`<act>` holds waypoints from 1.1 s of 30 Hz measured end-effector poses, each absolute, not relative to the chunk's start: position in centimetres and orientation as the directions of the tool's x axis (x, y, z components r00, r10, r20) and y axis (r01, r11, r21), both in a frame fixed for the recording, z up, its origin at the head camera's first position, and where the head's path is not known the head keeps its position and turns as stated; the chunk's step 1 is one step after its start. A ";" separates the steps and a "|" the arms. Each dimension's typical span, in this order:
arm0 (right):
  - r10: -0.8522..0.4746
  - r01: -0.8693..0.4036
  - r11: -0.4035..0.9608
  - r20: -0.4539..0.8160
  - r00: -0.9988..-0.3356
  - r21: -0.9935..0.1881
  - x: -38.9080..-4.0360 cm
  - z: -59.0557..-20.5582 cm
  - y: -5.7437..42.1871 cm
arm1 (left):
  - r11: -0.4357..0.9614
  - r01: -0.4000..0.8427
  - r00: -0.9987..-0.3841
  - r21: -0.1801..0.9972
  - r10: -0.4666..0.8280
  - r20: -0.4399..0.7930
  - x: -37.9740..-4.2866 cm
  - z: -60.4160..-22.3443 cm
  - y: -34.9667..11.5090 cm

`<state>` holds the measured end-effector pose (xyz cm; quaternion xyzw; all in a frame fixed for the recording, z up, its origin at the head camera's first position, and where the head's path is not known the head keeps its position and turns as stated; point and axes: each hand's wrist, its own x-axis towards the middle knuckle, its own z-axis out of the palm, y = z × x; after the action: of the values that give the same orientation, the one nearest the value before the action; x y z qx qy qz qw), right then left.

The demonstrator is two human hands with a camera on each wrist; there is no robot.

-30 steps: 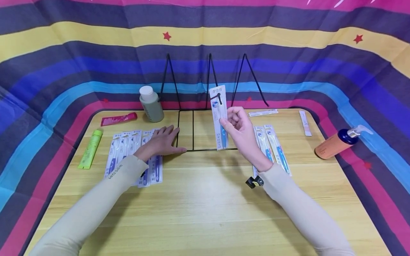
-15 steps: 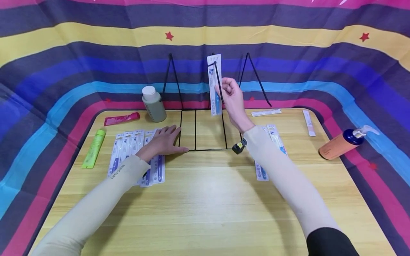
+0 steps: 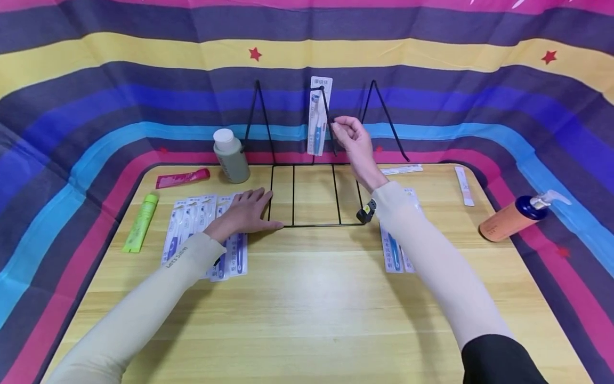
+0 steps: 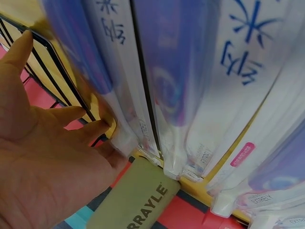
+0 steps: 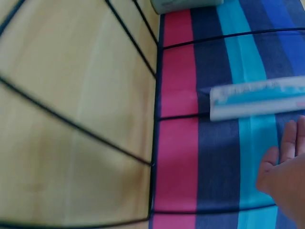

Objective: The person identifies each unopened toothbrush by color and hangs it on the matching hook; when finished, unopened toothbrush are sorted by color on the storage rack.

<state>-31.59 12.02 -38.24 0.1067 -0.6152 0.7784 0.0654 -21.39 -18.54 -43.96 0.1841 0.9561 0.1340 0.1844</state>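
Head view, left hand (image 3: pixel 247 212) splayed at rack (image 3: pixel 316 225) edge, right hand (image 3: pixel 355 143) (fingers (image 5: pixel 289 142) apparently released), gap beside hung toothbrush pack (image 3: pixel 316 120).

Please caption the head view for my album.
A packaged toothbrush hangs on a wire rack, right hand beside it, left hand at the rack's base.

Head view, clock face centred on frame. Left sleeve (image 3: pixel 139 309) at 8 o'clock: pale beige, close-fitting, ruched low on the arm; dark lettering (image 3: pixel 175 257), reads "Let's Slim", near the cuff. Left hand (image 3: pixel 247 212) bare. Right sleeve (image 3: pixel 436 266) at 4 o'clock: same beige, smooth; black outer sleeve (image 3: pixel 501 358) above it, between 4 and 5. Small black wrist device (image 3: pixel 366 212), yellow mark, between 3 and 4. Right hand (image 3: pixel 356 143) bare.
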 end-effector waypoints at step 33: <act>0.051 0.294 0.224 -0.290 -0.956 -0.929 -15.2 -45.3 35.4 | 0.888 0.313 -0.864 0.338 0.414 -0.287 -21.6 -45.1 -18.7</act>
<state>-15.17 35.43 -45.35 -0.1113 -0.7758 0.6131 -0.0992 -21.64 -18.69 -45.10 0.1903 0.9549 0.1412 0.1786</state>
